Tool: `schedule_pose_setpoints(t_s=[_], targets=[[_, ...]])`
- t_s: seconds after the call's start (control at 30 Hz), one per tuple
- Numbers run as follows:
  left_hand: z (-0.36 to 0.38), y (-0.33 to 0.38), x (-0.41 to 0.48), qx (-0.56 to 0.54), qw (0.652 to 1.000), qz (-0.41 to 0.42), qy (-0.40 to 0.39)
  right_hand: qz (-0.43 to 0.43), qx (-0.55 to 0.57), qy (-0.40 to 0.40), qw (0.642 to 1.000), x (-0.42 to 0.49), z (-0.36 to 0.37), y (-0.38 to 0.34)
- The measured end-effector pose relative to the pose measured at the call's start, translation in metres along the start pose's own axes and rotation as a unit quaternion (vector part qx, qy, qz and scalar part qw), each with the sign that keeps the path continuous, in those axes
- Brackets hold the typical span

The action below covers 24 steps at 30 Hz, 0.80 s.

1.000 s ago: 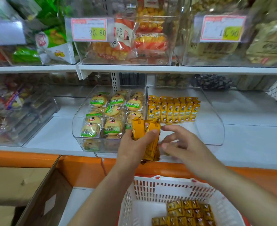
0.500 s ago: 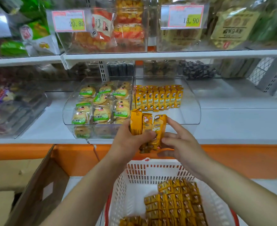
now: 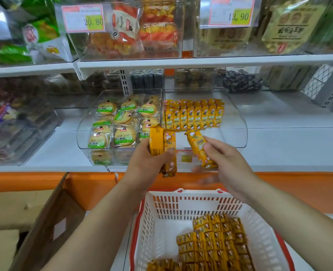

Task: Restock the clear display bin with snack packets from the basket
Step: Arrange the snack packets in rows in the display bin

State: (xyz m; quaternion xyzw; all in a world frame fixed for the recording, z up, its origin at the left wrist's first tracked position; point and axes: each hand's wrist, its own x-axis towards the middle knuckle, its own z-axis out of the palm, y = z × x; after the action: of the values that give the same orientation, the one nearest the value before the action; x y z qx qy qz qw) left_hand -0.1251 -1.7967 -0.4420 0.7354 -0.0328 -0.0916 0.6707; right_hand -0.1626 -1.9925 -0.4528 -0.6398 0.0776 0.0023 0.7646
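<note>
My left hand (image 3: pixel 145 163) grips a small stack of yellow snack packets (image 3: pixel 162 147) upright, just in front of the clear display bin (image 3: pixel 237 130). One more yellow packet (image 3: pixel 200 148) is pinched in my right hand (image 3: pixel 227 165), tilted and a little apart from the stack. At the back of the bin stands a row of yellow packets (image 3: pixel 194 114); its front part is bare. Below my arms sits the white basket (image 3: pixel 181 206) with several more yellow packets (image 3: pixel 216 241) lying in it.
A second clear bin (image 3: pixel 83 133) with green-labelled round cakes stands left of the display bin. Above, an upper shelf (image 3: pixel 181 61) carries bins with price tags. An open cardboard box (image 3: pixel 50 222) sits at lower left beside the basket. An orange band (image 3: pixel 298 188) runs under the shelf edge.
My right hand has drawn one packet out of the stack in my left hand and moved it to the right. The view has dipped, showing more of the basket.
</note>
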Motion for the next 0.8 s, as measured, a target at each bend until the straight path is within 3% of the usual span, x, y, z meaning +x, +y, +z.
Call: schedule_pose_setpoints(t_s=[0.17, 0.33, 0.57, 0.73, 0.8], targets=[[-0.020, 0.002, 0.014, -0.005, 0.999, 0.019, 0.042, -0.105, -0.233, 0.066, 0.965, 0.051, -0.017, -0.030], [-0.027, -0.002, 0.025, 0.001, 0.997, 0.019, 0.071, -0.147, -0.451, 0.081, 0.877, 0.135, -0.008, -0.040], [-0.030, -0.011, 0.037, -0.003, 0.995, 0.038, 0.088, -0.167, -0.605, 0.008, 0.778, 0.222, 0.017, -0.028], [-0.030, -0.017, 0.044, -0.007, 0.995, 0.040, 0.094, -0.181, -0.650, 0.012, 0.738, 0.249, 0.022, -0.012], [-0.029, -0.018, 0.046, -0.015, 0.995, 0.035, 0.097, -0.183, -0.686, 0.021, 0.704, 0.253, 0.020, -0.007]])
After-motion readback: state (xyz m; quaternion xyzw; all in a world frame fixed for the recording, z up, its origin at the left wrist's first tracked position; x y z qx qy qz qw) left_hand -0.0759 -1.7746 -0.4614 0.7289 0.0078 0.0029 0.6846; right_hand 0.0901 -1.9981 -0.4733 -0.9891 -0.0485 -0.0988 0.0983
